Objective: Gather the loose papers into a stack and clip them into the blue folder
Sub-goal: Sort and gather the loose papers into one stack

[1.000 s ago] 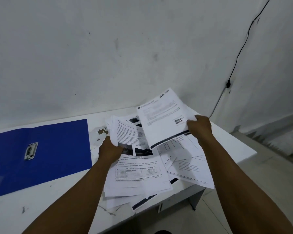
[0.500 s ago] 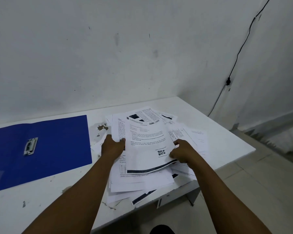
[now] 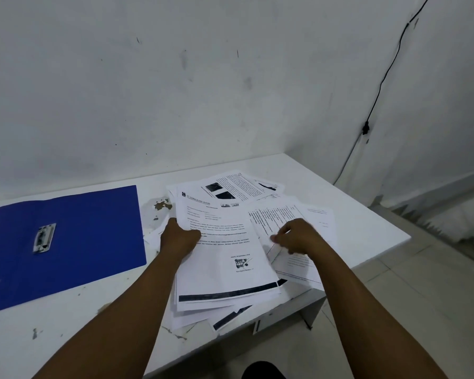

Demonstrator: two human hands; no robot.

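Note:
A loose pile of printed papers (image 3: 225,272) lies on the white table (image 3: 353,214), fanned out and hanging over the front edge. A letter sheet with a black bar lies on top. My left hand (image 3: 179,237) grips the pile's left edge. To its right, my right hand (image 3: 298,236) has curled fingers that pinch the edge of a loose sheet (image 3: 274,217) printed with a list. The blue folder (image 3: 88,242) lies open and flat at the left, apart from the papers, with its metal clip (image 3: 43,237) showing.
The table stands against a white wall and ends at the right above a tiled floor (image 3: 422,296). A black cable (image 3: 378,86) runs down the wall corner. Chipped spots (image 3: 162,205) mark the tabletop between folder and papers.
My right hand laid the raised letter sheet on top of the pile, let go of it, and moved right onto the list sheet. My left hand stayed at the pile's left edge.

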